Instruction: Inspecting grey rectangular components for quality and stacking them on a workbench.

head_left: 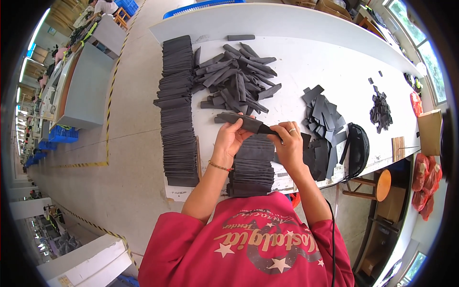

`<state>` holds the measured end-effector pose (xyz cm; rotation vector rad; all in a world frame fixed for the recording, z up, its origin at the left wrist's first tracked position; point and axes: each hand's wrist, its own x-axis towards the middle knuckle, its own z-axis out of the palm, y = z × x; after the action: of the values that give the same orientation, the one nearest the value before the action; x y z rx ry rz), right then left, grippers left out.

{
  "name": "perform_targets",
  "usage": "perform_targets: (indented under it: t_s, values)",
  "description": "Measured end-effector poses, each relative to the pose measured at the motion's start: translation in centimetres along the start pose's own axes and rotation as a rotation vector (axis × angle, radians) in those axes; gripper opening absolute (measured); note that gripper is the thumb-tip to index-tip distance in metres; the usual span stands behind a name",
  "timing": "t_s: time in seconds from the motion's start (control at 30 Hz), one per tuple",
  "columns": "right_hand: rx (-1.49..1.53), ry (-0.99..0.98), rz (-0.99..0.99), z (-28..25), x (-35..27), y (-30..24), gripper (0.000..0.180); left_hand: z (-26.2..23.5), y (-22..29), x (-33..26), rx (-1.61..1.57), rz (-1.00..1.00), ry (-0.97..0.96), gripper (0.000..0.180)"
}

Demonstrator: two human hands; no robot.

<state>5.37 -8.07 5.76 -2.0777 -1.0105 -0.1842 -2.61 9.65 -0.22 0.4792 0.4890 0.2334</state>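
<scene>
**Both hands on one dark fabric strip above the stack**

The left hand (230,138) gripped the dark grey fabric strip (241,122) near its middle, fingers curled over the top edge, while the right hand (288,143) pinched the strip's right end between thumb and fingers. The strip hung just above the white counter (334,71), over the near stack of folded pieces (252,167). Its long axis ran left to right across the view, dipping slightly toward the right hand; the free end pointed left, toward the long row of stacked pieces (178,110).

By the look of it, this was the handling step: a single piece taken up and being folded or smoothed between both hands. A next move would likely call for matching the edges and laying it flat on the near stack, square to the pieces below.

A loose heap of unfolded strips (236,79) lay beyond the hands, flat dark cut pieces (322,115) to the right, a black mesh item (358,148) near the counter edge.
</scene>
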Motion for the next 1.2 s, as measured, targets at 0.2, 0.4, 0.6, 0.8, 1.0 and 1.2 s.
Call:
perform_targets:
  t_s: [0.2,0.4,0.6,0.8,1.0,1.2]
  values:
    - [-0.103,0.009,-0.051,0.3,0.2,-0.3,0.030,1.1,0.1,-0.5,0.000,0.004,0.002,0.019]
    - [-0.029,0.001,0.003,1.8,0.0,-1.4,0.045,3.8,-0.5,-1.8,0.095,0.151,-0.009,0.035]
    - [-0.022,-0.053,0.058,2.9,-0.9,-3.1,0.058,3.7,-0.8,-0.7,0.026,0.202,-0.153,0.025]
    - [0.143,-0.182,0.085,3.1,-2.7,-1.1,0.044,3.4,-1.9,-0.9,0.011,0.194,-0.205,0.022]
    - [0.054,-0.265,-0.007,2.4,-2.9,-0.7,0.039,2.4,-1.6,-0.3,0.008,0.206,-0.158,0.023]
    - [0.197,-0.304,-0.118,3.4,-1.3,0.0,0.036,2.5,-2.3,-0.7,-0.016,0.204,-0.148,0.024]
